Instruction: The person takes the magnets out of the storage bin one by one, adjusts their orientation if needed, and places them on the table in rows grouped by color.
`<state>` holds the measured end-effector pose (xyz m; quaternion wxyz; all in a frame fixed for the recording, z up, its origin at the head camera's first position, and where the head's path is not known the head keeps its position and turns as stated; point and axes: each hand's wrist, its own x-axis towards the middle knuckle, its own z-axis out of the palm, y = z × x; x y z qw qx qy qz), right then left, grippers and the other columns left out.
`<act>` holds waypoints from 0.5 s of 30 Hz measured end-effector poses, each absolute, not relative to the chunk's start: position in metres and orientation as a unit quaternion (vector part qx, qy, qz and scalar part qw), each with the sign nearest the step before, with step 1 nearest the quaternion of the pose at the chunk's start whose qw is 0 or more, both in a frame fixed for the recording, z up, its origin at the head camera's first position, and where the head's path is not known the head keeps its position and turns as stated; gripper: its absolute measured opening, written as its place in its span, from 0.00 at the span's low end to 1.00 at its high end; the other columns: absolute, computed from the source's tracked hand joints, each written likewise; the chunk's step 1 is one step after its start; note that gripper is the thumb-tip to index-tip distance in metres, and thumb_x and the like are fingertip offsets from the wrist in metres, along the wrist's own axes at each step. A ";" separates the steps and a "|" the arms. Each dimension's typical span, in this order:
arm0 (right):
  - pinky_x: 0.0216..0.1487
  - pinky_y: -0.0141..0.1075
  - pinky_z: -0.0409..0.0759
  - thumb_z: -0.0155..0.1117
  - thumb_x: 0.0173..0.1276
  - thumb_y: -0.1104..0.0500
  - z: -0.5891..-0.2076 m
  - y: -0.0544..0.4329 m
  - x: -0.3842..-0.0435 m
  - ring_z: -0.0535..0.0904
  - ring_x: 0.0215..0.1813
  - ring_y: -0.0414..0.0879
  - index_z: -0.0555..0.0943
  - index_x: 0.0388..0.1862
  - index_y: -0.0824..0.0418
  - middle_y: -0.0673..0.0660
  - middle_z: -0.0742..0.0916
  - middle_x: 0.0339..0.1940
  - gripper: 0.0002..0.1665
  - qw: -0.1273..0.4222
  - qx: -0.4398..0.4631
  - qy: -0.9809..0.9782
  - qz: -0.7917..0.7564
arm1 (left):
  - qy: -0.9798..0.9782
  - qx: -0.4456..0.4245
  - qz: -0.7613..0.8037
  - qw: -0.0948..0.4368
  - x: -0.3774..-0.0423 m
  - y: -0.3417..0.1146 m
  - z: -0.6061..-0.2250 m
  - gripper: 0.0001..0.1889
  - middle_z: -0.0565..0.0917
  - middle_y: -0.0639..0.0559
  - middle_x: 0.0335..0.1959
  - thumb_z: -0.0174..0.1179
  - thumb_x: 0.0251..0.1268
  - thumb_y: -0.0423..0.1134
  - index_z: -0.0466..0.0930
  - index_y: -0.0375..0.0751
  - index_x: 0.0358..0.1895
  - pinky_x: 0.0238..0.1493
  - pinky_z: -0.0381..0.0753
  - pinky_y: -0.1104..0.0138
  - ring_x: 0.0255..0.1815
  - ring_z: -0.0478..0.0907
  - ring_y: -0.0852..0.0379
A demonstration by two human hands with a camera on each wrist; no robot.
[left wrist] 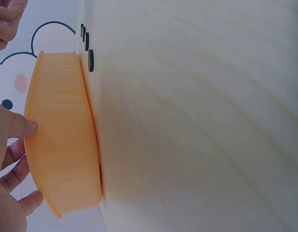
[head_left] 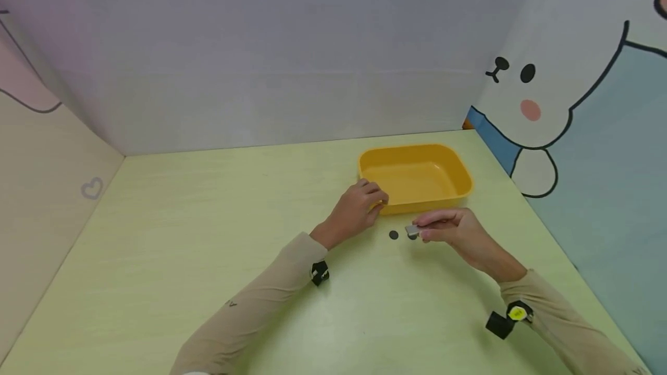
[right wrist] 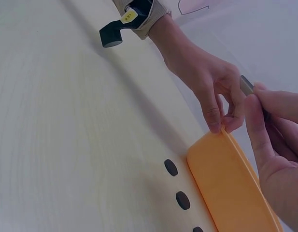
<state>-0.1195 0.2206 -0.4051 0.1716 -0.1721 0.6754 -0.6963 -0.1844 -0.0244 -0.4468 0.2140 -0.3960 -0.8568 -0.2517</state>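
Note:
A yellow plastic tray (head_left: 417, 207) stands on the table, its near left rim pinched between the thumb and fingers of my left hand (head_left: 356, 207). In the left wrist view those fingers (left wrist: 30, 128) lie over the tray's rim. My right hand (head_left: 450, 230) pinches a small flat grey piece (head_left: 411, 230) just in front of the tray, above the tabletop. The right wrist view shows the grey piece (right wrist: 246, 86) mostly covered by thumb and fingertips; its exact kind is unclear. Small black discs (right wrist: 171, 167) lie in a row beside the tray's near wall.
The pale yellow-green table (head_left: 208, 219) meets a plain light wall (head_left: 260, 62) at the back. A side wall with a cartoon animal (head_left: 552, 91) rises on the right, close to the tray. Another side panel (head_left: 47, 190) stands on the left.

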 end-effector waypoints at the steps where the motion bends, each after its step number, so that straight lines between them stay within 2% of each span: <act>1: 0.44 0.35 0.80 0.60 0.62 0.74 -0.405 0.221 -0.119 0.84 0.37 0.45 0.84 0.42 0.67 0.54 0.87 0.42 0.12 0.173 -0.174 0.673 -0.698 | -0.857 -0.396 -0.252 0.214 -0.184 -0.024 -0.446 0.04 0.82 0.53 0.36 0.66 0.57 0.34 0.84 0.44 0.36 0.41 0.73 0.69 0.37 0.72 0.56; 15: 0.44 0.37 0.80 0.63 0.62 0.71 -0.408 0.223 -0.114 0.84 0.40 0.46 0.82 0.44 0.72 0.53 0.87 0.40 0.11 0.197 -0.149 0.684 -0.686 | -0.856 -0.402 -0.252 0.206 -0.185 -0.021 -0.436 0.05 0.82 0.52 0.36 0.66 0.56 0.32 0.84 0.41 0.36 0.41 0.72 0.68 0.37 0.72 0.55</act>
